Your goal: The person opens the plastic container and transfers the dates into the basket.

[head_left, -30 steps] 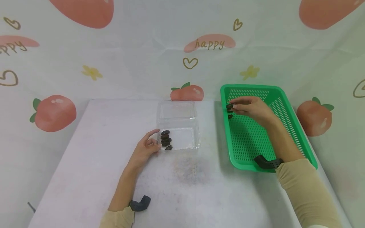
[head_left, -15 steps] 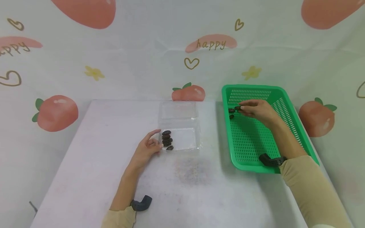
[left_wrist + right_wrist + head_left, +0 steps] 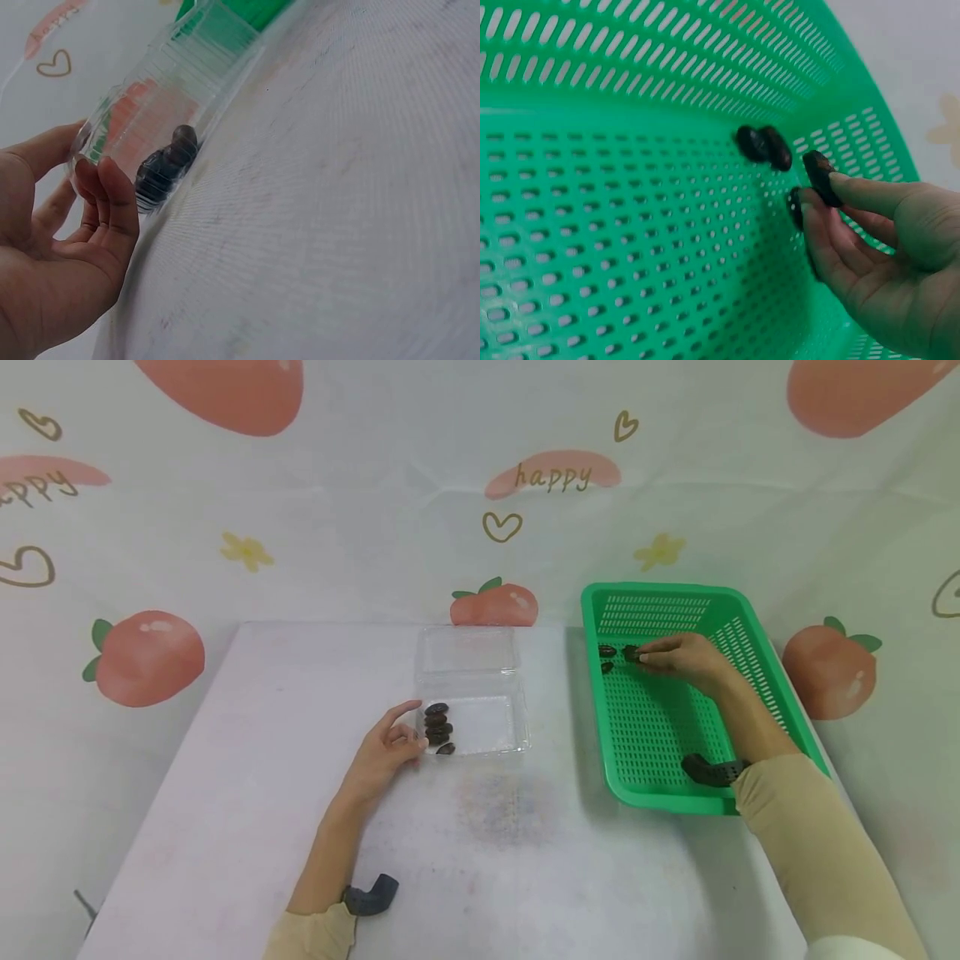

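Observation:
In the head view my left hand holds the left end of a clear plastic box, index finger at its far corner and thumb at the near one. Several dark brown dates lie in a row along that end, also visible through the wall as dates in the left wrist view. My right hand is inside the green basket. Its thumb and fingers pinch a date; another date shows by the fingertips, and whether it is held too is unclear. Two dates lie nearby.
The box's clear lid lies open toward the back wall. A white cloth covers the table, and a printed cloth hangs behind. The basket's raised walls surround my right hand.
My right hand has moved a little right and toward me from the basket's left wall, date in its fingers. The left hand and box stay put.

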`<state>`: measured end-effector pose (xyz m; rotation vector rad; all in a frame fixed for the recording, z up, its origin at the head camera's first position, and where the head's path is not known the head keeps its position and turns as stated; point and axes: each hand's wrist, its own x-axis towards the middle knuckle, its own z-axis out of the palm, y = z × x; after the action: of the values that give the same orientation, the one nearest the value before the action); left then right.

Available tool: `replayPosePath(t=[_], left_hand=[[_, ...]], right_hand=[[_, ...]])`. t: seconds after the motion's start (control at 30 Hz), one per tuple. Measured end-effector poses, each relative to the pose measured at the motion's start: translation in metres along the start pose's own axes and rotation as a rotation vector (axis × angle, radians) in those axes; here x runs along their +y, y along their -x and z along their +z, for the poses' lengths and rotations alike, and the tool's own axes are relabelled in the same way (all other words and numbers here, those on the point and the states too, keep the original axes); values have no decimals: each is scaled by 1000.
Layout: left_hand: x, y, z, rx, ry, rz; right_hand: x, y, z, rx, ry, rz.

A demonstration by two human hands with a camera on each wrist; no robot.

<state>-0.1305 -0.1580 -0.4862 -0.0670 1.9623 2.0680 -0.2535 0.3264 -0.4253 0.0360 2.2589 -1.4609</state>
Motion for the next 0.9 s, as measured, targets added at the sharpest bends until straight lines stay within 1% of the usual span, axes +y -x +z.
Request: replayPosePath(t=[0.17, 0.27, 0.33, 0.5, 0.6, 0.73, 0.9], left_hand=[[-1, 1, -1, 6, 0, 3], [-2, 1, -1, 8, -9, -1], [-3, 0, -1, 8, -13, -3], [-3, 0, -2, 6, -14, 3], [-2, 0, -1, 3, -14, 5], [-2, 0, -1, 2, -10, 5], [-1, 0, 0, 4, -14, 6]], right_hand=[[5, -4, 3, -18, -26, 22], [5, -4, 6, -10, -5, 32], [5, -5, 7, 3, 22, 38], [7, -7, 9, 34, 172, 57], [8, -8, 8, 44, 225, 64], [9, -8, 8, 47, 205, 72], [7, -5, 4, 22, 181, 78]])
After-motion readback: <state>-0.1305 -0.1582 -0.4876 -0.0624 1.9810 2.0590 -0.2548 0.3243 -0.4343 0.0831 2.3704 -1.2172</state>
